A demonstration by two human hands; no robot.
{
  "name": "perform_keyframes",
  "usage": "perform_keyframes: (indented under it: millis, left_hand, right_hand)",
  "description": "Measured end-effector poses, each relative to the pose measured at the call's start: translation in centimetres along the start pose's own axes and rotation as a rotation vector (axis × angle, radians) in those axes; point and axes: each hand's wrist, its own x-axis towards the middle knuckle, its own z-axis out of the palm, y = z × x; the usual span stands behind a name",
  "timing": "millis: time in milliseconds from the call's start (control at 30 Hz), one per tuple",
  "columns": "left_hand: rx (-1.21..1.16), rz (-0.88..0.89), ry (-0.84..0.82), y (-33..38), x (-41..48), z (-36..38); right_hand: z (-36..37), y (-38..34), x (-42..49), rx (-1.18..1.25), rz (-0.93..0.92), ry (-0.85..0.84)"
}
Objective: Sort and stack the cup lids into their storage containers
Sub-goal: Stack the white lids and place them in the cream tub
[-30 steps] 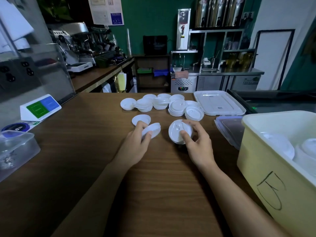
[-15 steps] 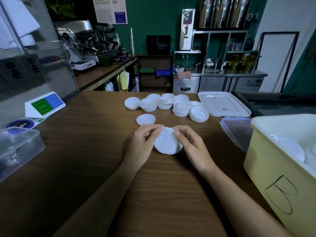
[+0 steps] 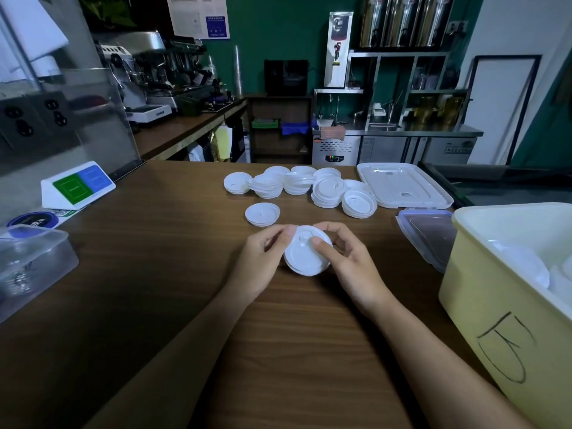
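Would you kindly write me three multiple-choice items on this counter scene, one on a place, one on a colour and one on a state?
1. The single loose lid lies:
A. on the counter, just beyond the left hand
B. at the counter's near edge
C. leaning upright against a wall

2. The large bin with the hand-drawn mark is:
A. blue
B. pale yellow
C. red

3. The stack of lids is:
A. lying untouched
B. held by the right hand alone
C. held by both hands

Answers:
1 A, since the single loose lid rests flat on the wood just past the left hand.
2 B, since the marked wall of the bin is pale yellow.
3 C, since both hands pinch the rim of the stack.
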Motion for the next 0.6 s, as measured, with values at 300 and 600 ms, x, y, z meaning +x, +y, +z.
perform_keyframes:
  millis: [300,600]
  left_hand:
    - [-0.075,0.018,0.055,-0.25,0.28,0.12]
    - [-0.047,0.035,0.041,-0.24,0.38,0.11]
  right_hand:
    - [-0.3,0.23,0.14,0.074,0.033,-0.032]
    - [-0.69,0.76,0.37,0.123,0.049,-0.048]
